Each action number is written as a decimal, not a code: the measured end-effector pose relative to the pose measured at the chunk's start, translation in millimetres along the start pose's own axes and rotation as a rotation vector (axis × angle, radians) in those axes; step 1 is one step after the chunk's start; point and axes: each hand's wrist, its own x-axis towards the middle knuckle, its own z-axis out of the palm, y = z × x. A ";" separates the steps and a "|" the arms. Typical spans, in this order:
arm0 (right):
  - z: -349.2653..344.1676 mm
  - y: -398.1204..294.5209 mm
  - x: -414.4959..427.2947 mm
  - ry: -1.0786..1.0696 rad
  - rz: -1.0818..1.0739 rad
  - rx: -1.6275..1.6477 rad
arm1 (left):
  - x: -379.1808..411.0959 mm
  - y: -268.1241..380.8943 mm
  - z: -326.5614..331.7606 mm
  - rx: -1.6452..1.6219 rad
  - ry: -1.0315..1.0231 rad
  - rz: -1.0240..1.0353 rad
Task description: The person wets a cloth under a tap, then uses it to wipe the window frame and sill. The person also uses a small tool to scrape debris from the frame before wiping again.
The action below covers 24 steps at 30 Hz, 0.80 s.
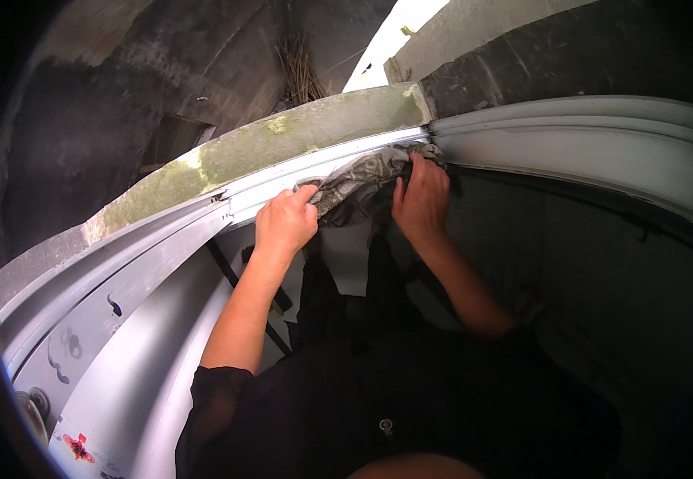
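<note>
A grey patterned cloth [358,179] lies bunched along the white sill track of a window frame [262,191]. My left hand [289,218] grips the cloth's left end, together with a thin item by the thumb whose kind I cannot tell. At the right end, near the corner where the sill meets the side frame [562,141], my right hand [424,194] has its fingers curled onto the cloth. Folds of the cloth hang over the inner edge of the sill, and its underside is in shadow.
Beyond the track runs a mossy concrete ledge [316,129]. Dry twigs [298,72] stand outside against a dark wall. At the lower left, a white panel with a red sticker [78,448] curves past. A dark bar [224,263] slants below the sill, near my legs.
</note>
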 end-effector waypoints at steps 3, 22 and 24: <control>1.9 1.4 3.1 -0.073 -0.045 -0.061 | 0.2 -1.1 -4.3 0.002 -0.016 -0.018; 42.7 -49.0 -3.2 -0.037 -0.237 0.092 | -8.3 -25.2 -19.9 -0.370 0.298 0.043; 41.6 -88.6 -1.1 -0.039 -0.244 0.235 | -16.2 -23.6 -28.2 -0.408 0.338 0.035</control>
